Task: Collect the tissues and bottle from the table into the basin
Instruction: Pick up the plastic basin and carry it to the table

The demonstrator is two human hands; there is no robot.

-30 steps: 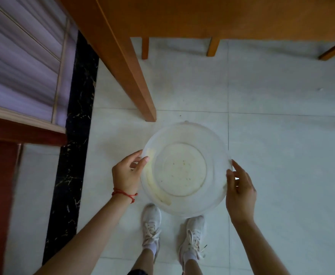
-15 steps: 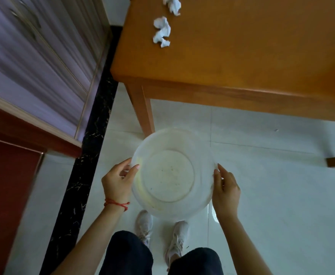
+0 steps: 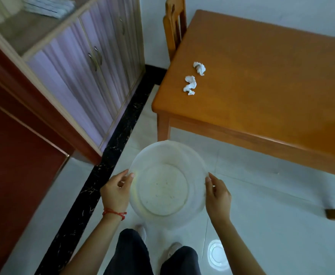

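Note:
I hold a round translucent white basin (image 3: 168, 153) in front of me, above the floor and level. My left hand (image 3: 116, 192) grips its left rim and my right hand (image 3: 218, 195) grips its right rim. The basin holds nothing. Two crumpled white tissues lie on the orange wooden table (image 3: 262, 86) near its left corner: one tissue (image 3: 190, 85) nearer me, the other tissue (image 3: 199, 68) just behind it. No bottle shows in this view.
A wooden chair (image 3: 174, 22) stands at the table's far left end. A cabinet with purple-paned doors (image 3: 79, 62) and a red door (image 3: 14, 155) line the left side. A black marble strip (image 3: 111, 155) runs along the white tiled floor. My legs and shoes are below the basin.
The view has lifted from the floor under the table to the tabletop, bringing both tissues, the chair and the cabinet into sight. Both hands keep their grip on the basin rim.

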